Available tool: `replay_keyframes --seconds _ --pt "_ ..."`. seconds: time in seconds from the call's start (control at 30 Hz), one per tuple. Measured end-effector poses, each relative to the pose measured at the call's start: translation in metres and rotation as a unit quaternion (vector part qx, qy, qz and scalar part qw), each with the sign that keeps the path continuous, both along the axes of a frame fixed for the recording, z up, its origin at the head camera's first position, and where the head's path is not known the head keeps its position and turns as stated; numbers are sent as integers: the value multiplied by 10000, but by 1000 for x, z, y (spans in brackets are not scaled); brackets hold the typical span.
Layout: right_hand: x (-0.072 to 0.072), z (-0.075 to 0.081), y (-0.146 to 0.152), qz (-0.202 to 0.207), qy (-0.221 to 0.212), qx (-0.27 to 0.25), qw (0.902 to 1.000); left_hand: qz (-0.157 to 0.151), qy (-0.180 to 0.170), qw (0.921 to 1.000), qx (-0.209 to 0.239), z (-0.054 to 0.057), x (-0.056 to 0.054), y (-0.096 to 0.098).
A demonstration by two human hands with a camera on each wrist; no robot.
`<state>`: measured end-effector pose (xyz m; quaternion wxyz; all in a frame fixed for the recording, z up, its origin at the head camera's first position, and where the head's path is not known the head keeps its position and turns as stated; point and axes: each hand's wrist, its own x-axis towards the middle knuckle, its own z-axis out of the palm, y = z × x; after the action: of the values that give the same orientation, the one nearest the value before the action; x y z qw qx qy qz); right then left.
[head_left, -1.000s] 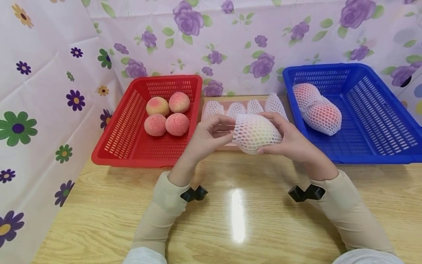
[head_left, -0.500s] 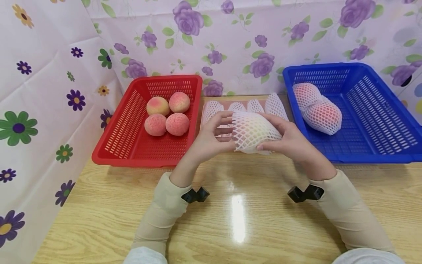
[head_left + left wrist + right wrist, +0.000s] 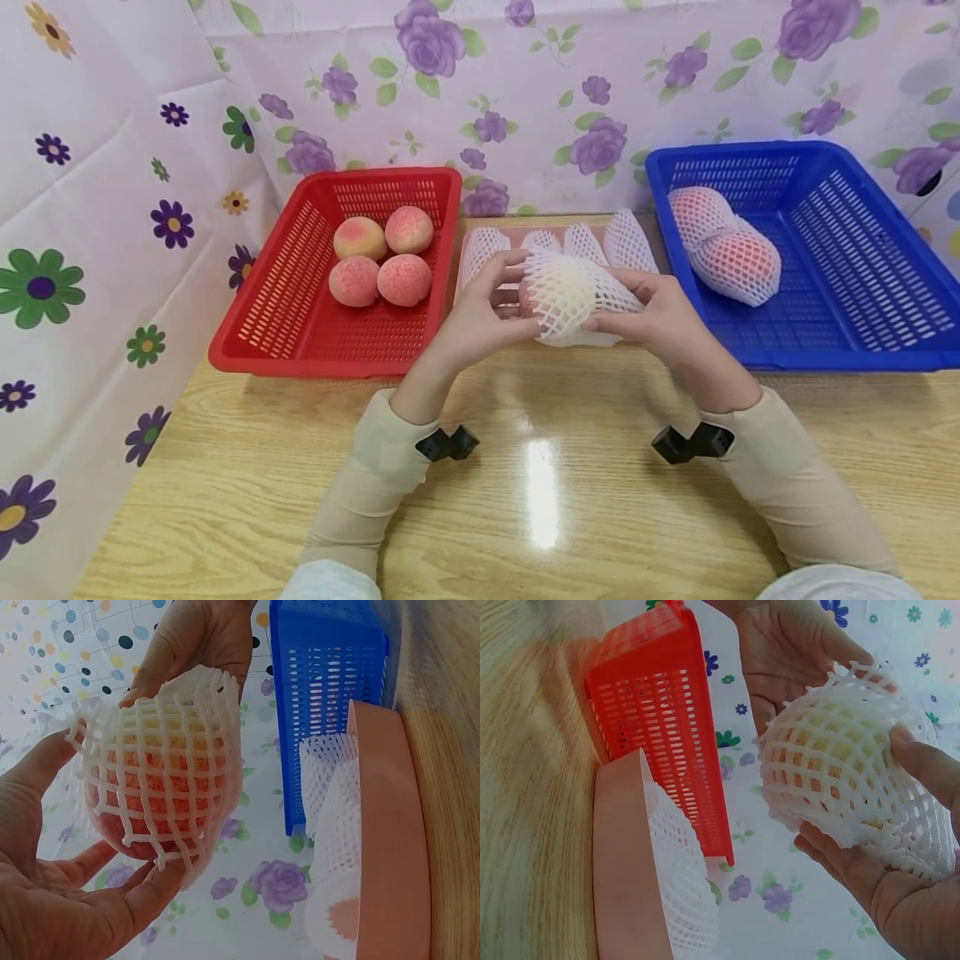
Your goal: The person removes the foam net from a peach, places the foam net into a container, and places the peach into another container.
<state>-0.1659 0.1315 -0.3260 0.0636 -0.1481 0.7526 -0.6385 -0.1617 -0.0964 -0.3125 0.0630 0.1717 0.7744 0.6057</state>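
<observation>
One peach [image 3: 124, 832], held raised in both hands, apart from the pink box [image 3: 394, 825] and the table [image 3: 225, 483]; most of its surface is covered by a white foam net [image 3: 566, 292], while a bare pink patch is shown at the net's open edge, on the left hand's side.

Left hand [image 3: 480, 321]: the open edge is gripped, with the thumb set on one side of the rim and the fingers, slightly spread, curved round the other; the net is touched by the thumb tip and by at least one fingertip. Right hand [image 3: 667, 321]: the narrow gathered end is pinched, with the thumb laid on one face and the fingers on the opposite one; whether those fingers are pressed together cannot be told.

Pink box: placed between the two baskets; four more nets [image 3: 630, 242] are contained in it, stood in a row. Red basket [image 3: 270, 367]: set on the person's left; four bare peaches [image 3: 403, 280] are grouped in it. Blue basket [image 3: 862, 360]: set on the right; two netted peaches [image 3: 735, 262] are lodged, touching, along its left side. Sleeves [image 3: 375, 467]: beige; a small black camera [image 3: 447, 443] is worn at each wrist. Cloth [image 3: 345, 125]: hung behind, printed with purple flowers.
</observation>
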Motion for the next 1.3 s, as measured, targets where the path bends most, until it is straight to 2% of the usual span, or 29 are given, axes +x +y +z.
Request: replay_keyframes --seconds 0.23,0.43,0.63,0.77,0.93,1.03,1.17,1.3 --pt "1 0 -4 -291 -209 -2 9994 133 -100 9998 -144 -1 2 2" --pt "2 -4 -8 -375 71 240 9990 391 -278 9978 -449 -3 3 4" --pt "4 -5 -8 -28 120 502 9987 410 -248 9962 -723 -2 5 1" --pt "7 0 -6 172 184 878 9958 340 -201 9958 -830 -3 7 -1" --pt "15 4 -3 277 666 1508 9859 188 -157 9949 -977 -5 13 -3" --pt "20 0 -3 280 882 1464 9849 134 -113 9928 -1188 -6 17 -6" --pt "23 -10 -7 218 947 1111 9890 71 -13 9891 -1468 -7 21 -9" --pt "24 -14 -10 16 973 1094 9892 110 -70 9877 -1556 -7 23 -11"
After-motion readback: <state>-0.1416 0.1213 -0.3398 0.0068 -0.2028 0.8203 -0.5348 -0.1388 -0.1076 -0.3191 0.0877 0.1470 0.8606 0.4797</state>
